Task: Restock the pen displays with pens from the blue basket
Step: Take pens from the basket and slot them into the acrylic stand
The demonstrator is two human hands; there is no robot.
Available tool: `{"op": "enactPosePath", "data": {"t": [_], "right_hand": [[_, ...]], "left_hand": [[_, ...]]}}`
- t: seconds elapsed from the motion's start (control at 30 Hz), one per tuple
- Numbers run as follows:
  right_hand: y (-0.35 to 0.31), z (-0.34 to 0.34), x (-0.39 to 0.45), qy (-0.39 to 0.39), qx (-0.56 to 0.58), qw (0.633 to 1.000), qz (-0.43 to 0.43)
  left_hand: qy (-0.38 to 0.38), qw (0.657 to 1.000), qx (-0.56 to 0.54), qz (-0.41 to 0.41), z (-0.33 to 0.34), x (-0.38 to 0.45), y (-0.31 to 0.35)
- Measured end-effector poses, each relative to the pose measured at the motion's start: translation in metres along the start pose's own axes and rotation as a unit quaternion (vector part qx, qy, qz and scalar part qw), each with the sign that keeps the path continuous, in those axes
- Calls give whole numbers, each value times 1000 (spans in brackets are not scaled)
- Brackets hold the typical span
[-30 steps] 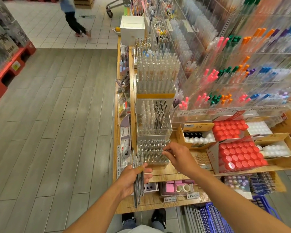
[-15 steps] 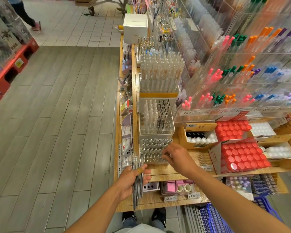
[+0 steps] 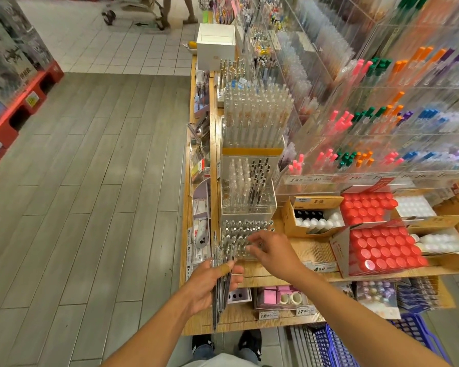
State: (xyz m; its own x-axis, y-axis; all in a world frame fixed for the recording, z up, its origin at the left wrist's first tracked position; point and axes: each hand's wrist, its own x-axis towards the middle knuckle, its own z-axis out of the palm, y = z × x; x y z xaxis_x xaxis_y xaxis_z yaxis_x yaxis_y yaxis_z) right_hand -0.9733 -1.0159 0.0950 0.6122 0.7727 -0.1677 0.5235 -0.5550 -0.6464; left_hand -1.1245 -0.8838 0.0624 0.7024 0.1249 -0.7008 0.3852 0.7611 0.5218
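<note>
A bundle of pens (image 3: 221,284) is grasped upright by the left hand (image 3: 210,284); the right hand (image 3: 270,247), fingers released, is nearer the lowest pen display (image 3: 245,238).

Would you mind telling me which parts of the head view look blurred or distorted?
Head view: the right hand is motion-blurred over the lowest pen display; the right-side acrylic racks smear; the wide angle bends the floorboards; the left hand with its pen bundle stays sharper.
</note>
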Motion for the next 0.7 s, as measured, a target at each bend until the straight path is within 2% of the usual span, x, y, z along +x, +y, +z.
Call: {"op": "enactPosePath", "data": {"t": [0.07, 0.2, 0.37, 0.53, 0.7], "right_hand": [[-5, 2, 2, -41, 83, 995, 39], [-11, 7, 2, -48, 185, 977, 99], [-18, 13, 2, -50, 189, 975, 108], [-19, 2, 3, -67, 236, 960, 134], [-8, -23, 3, -14, 256, 956, 139]], "left_hand": [[-4, 1000, 8, 1, 2, -1, 1], [-6, 1000, 17, 8, 7, 0, 2], [-23, 999, 34, 17, 14, -1, 2], [-8, 999, 37, 26, 14, 0, 2], [8, 1000, 10, 25, 6, 0, 0]]}}
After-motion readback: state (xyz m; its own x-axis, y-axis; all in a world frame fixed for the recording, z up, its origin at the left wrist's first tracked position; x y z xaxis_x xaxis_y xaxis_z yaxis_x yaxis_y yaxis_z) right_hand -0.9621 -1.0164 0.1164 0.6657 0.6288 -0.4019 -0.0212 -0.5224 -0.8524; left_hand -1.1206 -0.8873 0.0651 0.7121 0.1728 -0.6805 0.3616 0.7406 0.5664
